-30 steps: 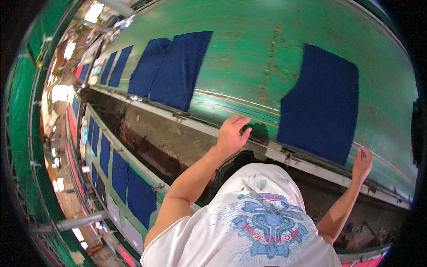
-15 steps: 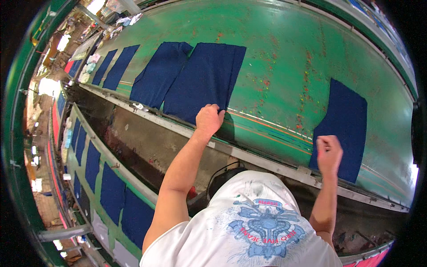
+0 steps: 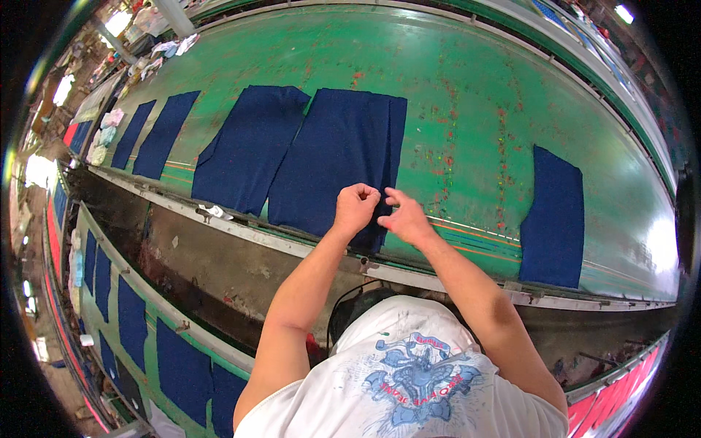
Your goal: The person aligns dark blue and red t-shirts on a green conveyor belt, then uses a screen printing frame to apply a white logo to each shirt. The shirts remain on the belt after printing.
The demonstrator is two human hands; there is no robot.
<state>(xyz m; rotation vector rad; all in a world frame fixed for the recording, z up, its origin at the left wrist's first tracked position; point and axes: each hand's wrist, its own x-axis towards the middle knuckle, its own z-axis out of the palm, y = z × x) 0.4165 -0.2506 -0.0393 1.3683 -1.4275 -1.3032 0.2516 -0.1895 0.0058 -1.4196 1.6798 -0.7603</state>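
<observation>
Two overlapping dark blue fabric panels lie on the long green table in front of me: a right-hand panel [image 3: 332, 153] and a left-hand panel [image 3: 252, 139]. Over the right-hand panel, near its right side, my left hand [image 3: 356, 209] is closed in a pinch; what lies between its fingertips is hidden. My right hand [image 3: 406, 217] is beside it, thumb and fingers apart, close to the panel's right edge. A fold runs along that edge. Farther right, a separate narrow blue panel [image 3: 553, 219] lies flat, apart from both hands.
The green table [image 3: 460, 87] carries orange and white lines near its front rail [image 3: 285, 244]. At far left lie two narrow blue strips [image 3: 166, 135]. Behind a gap at my left, another table [image 3: 150, 310] holds several blue pieces. Pink material [image 3: 613, 398] shows at lower right.
My right hand has moved left, from above the separate right-hand panel to beside my left hand, and its fingers have spread. My left hand has shifted slightly; the whole view has turned a little.
</observation>
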